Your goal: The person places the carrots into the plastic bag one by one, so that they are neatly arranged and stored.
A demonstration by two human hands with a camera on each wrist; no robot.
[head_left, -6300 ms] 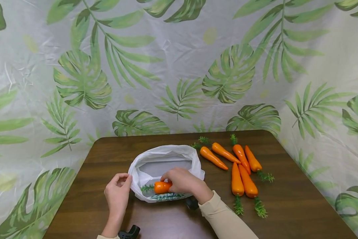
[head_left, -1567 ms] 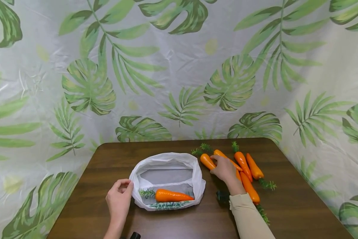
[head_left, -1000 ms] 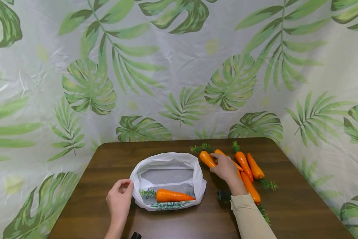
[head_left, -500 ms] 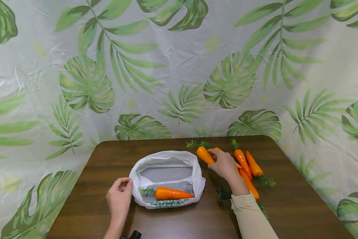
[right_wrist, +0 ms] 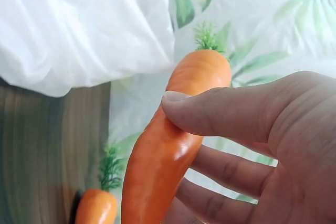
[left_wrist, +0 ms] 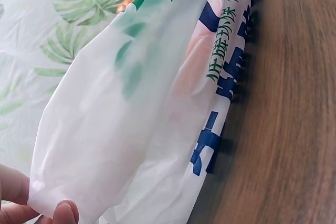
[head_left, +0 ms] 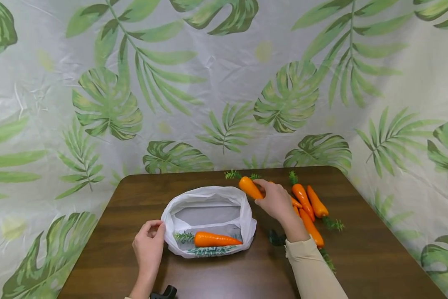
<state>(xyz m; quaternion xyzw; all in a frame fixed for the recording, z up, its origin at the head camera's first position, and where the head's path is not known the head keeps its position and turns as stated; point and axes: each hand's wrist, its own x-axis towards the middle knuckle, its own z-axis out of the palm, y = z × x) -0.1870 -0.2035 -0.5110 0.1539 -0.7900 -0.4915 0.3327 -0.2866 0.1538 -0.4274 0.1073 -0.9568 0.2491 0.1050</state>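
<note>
My left hand [head_left: 149, 245] pinches the left rim of a white plastic bag [head_left: 248, 228] between thumb and fingers. In the left wrist view the bag [left_wrist: 105, 129] shows green leaf prints and blue and green lettering. Inside it lies one orange carrot [head_left: 216, 239] with a green top pointing left. My right hand [head_left: 277, 203] grips another carrot [head_left: 249, 187] just beyond the bag's right rim, its leafy end toward the upper left. In the right wrist view the thumb lies across this carrot [right_wrist: 163, 156], with the fingers behind it.
Several more carrots, among them one by the back [head_left: 302, 197] and one nearer the front [head_left: 310, 228], lie on the right of the brown wooden table [head_left: 358, 249]. My right forearm hides part of them. A leaf-print sheet [head_left: 224, 83] hangs behind the table.
Earlier the right hand let go of a carrot inside the bag, then reached to the pile. It now carries another carrot up and left toward the bag. The left hand keeps its hold.
</note>
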